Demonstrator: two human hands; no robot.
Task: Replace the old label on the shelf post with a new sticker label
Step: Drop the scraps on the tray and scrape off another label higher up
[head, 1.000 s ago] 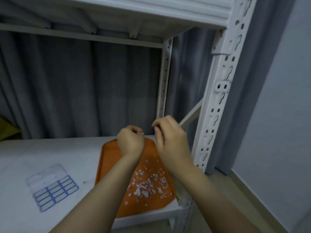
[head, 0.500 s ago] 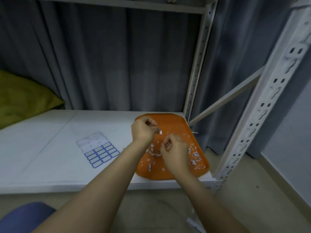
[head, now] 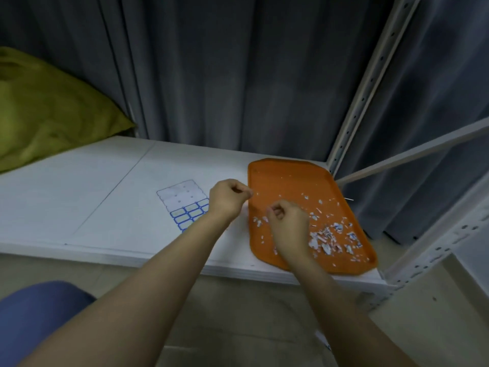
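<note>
Fingers (head: 244,192) of the left hand (head: 227,198) pinch a tiny white scrap; the right hand (head: 289,221) curls shut over the orange tray (head: 288,176), contents unclear. Sticker sheet (head: 185,205) lies just left on the shelf (head: 79,197): thin, limp, best peeled by a label corner.

Head view. White shelf (head: 105,197) bearing an orange tray (head: 285,176) at its right end, scattered with torn paper scraps (head: 328,237). Left hand (head: 229,198), curled with fingertips pinched, at the tray's left edge; it possibly holds a tiny scrap, though this is too small to confirm. Right hand (head: 289,222), loosely fisted, above the tray's near half. Sticker sheet (head: 185,205) with blue-bordered labels flat on the shelf, just left of the left hand. Green cushion (head: 47,112) at far left; grey curtain (head: 225,75) behind; perforated posts (head: 354,112) at right.
</note>
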